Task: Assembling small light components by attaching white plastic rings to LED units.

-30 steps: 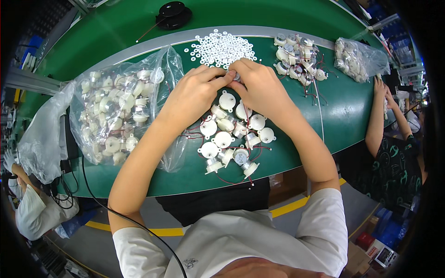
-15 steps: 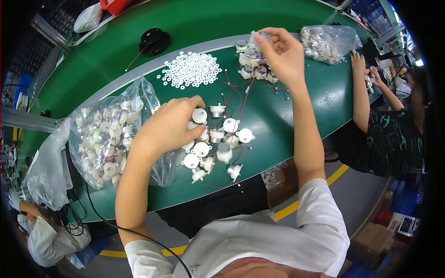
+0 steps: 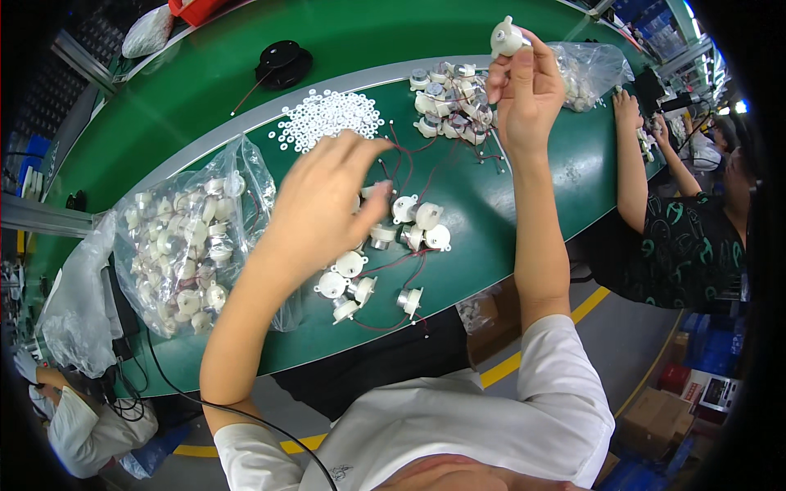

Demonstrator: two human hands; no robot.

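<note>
My right hand [image 3: 530, 98] is raised beyond the far pile, its fingers closed on a small motor [image 3: 507, 38] with a round white cap and side lugs. Below and left of it lies a pile of similar motors [image 3: 449, 102] with thin red and dark wires. My left hand [image 3: 327, 192], slightly blurred, hovers over the nearer loose motors [image 3: 350, 263], thumb and fingers apart. Part of a motor shows beside its thumb, and I see nothing gripped there. Several motors lie scattered to the right of and below that hand.
White washer-like rings [image 3: 327, 114] are heaped beyond my left hand. A clear bag of motors [image 3: 176, 254] stands at left, another bag [image 3: 589, 74] at far right. A black round reel [image 3: 283, 64] sits farther back. A co-worker's arm [image 3: 630, 155] rests on the table's right end.
My right hand has lifted away from the far pile, up and right, and turned so the motor's white cap shows. My left hand has moved farther out, and its fingers have spread.
</note>
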